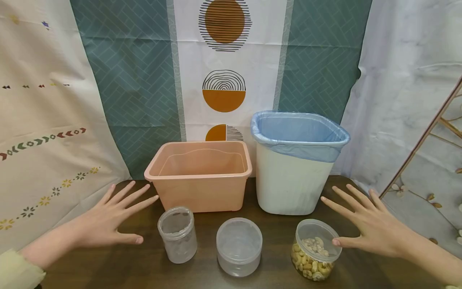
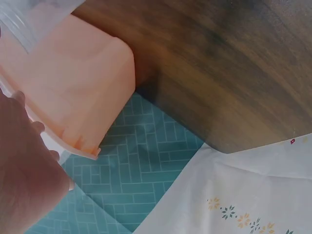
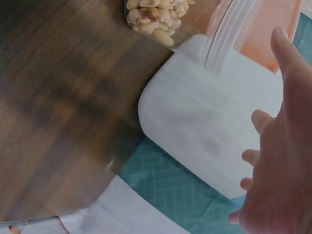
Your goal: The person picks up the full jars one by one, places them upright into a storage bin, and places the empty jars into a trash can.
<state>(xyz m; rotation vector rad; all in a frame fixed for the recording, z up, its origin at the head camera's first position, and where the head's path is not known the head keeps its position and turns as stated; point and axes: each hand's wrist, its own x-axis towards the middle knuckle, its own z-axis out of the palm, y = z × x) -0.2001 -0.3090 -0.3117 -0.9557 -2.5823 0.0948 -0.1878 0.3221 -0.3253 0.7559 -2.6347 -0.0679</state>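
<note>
Fingers of the left hand (image 1: 108,222) and right hand (image 1: 371,225) are standing apart, gripping nothing; nut jar (image 1: 312,261) is sitting on the table (image 1: 276,257) beside the right hand, contact unclear; work is apparently awaiting a grasp, next move likely calling for fingers curling round its wall; short jar (image 1: 239,263) and tall jar (image 1: 180,247) are standing farther left, gaps separating all three; pink tub (image 1: 202,195) and lined bin (image 1: 288,188) are bounding the rear.

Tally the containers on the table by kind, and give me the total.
Clear round plastic jars, one holding pale nuts: 3
Peach rectangular plastic tub: 1
White plastic bin with blue plastic liner: 1
Total: 5
</note>
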